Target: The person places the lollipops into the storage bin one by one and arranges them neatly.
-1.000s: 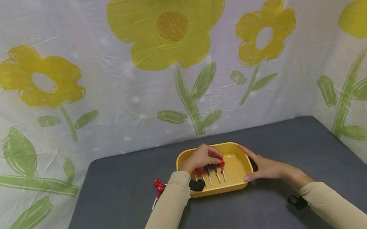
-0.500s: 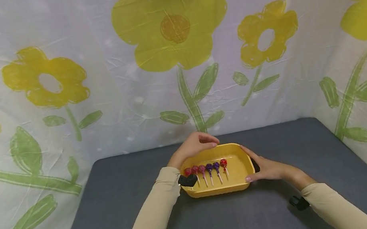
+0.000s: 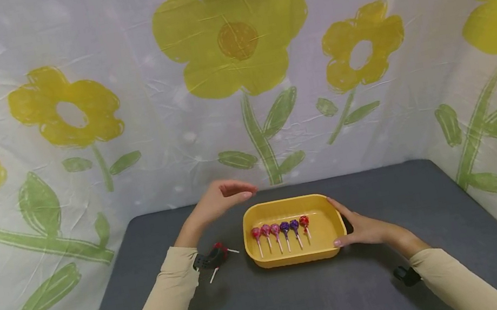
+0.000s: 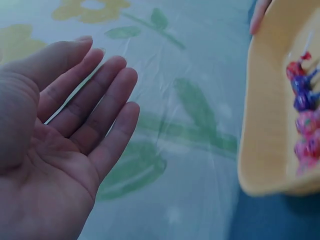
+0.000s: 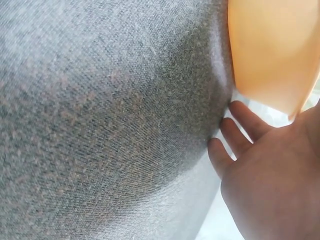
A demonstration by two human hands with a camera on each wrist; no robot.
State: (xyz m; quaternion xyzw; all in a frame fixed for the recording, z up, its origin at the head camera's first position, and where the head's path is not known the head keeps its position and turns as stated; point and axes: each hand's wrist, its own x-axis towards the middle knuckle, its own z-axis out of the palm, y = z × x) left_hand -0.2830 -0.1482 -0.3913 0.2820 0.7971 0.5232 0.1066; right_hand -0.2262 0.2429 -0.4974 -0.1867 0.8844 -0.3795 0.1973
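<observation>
A yellow plastic tray [image 3: 295, 259] sits on the dark table, holding several wrapped lollipops in a row. From left to right come pink lollipops [image 3: 266, 229], two purple lollipops [image 3: 284, 227] and a red lollipop [image 3: 304, 221], sticks toward the front. My left hand [image 3: 218, 203] hovers beyond the tray's back left corner; in the left wrist view its palm is bare and the fingers are loosely extended. My right hand [image 3: 364, 227] spans the tray's right end, thumb and forefinger touching the rim; other fingers extend beside the tray wall [image 5: 270, 55] in the right wrist view.
Left of the tray, red lollipops [image 3: 219, 246] lie on the table [image 3: 302, 299], partly hidden behind my left wrist's black camera [image 3: 208, 260]. A flower-printed curtain [image 3: 159, 153] hangs along the back and both sides of the table.
My left hand has left the red lollipop at the row's right end, risen out of the tray and moved left past its edge. My right hand has stayed at the tray's right end.
</observation>
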